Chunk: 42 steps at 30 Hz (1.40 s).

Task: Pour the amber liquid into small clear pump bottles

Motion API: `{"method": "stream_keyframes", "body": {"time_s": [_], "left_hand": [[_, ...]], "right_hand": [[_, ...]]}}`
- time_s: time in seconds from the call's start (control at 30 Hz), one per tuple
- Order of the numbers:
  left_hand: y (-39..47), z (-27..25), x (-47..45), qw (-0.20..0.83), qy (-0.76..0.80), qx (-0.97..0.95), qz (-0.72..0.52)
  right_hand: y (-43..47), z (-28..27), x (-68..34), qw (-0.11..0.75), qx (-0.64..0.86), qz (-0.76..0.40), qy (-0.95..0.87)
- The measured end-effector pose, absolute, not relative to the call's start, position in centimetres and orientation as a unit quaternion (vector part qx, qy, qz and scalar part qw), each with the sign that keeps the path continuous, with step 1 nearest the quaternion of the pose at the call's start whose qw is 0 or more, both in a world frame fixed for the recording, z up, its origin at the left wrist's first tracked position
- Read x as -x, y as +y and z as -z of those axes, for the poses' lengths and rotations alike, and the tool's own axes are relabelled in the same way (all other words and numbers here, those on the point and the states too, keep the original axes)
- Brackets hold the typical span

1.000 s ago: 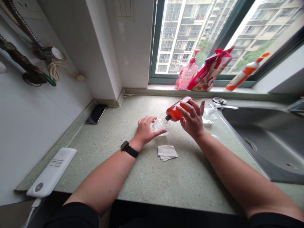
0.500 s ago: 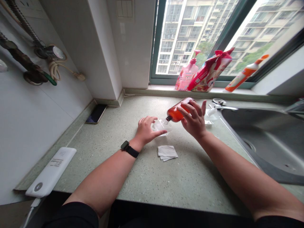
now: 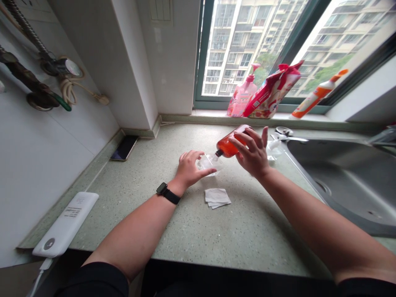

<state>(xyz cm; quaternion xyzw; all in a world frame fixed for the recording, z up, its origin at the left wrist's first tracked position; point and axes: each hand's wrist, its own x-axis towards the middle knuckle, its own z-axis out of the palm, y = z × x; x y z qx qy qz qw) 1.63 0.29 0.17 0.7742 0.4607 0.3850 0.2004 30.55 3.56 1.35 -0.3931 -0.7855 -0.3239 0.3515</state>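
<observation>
My left hand curves its thumb and fingers around the near left side of a clear plastic bowl on the counter. In my right hand is a reddish-brown bottle, tilted with its neck down over the bowl. The bottle's dark mouth points into the bowl; clear liquid seems to come from it. Folded white cloths or tissues lie on the counter just in front of the bowl. Part of the bowl is hidden by my left hand.
To the right is a steel sink with clear plastic packaging by its edge. A phone lies at the back left, a white power bank at the front left. A pink pump bottle and a red bag stand on the sill.
Both hands keep the same hold, with the bottle still tilted over the bowl. The whole view has shifted very slightly.
</observation>
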Motion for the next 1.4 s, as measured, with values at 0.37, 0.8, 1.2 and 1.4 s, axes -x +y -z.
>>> {"method": "stream_keyframes", "body": {"time_s": [0.37,0.8,1.2,1.4], "left_hand": [[0.4,-0.2,-1.7,0.195,0.460,-0.776,-0.384],[0.4,-0.3,-1.6,0.189,0.468,-0.778,-0.373],[0.3,-0.3,-1.7,0.190,0.464,-0.780,-0.374],[0.3,-0.2,-1.7,0.187,0.465,-0.781,-0.372]], "right_hand": [[3.3,-1.6,-30.6,0.346,0.389,0.322,-0.791],[3.3,-2.2,-30.9,0.320,0.394,0.306,-0.805],[3.2,-2.7,-31.3,0.294,0.400,0.303,-0.813],[3.1,-2.7,-31.4,0.286,0.406,0.295,-0.816]]}}
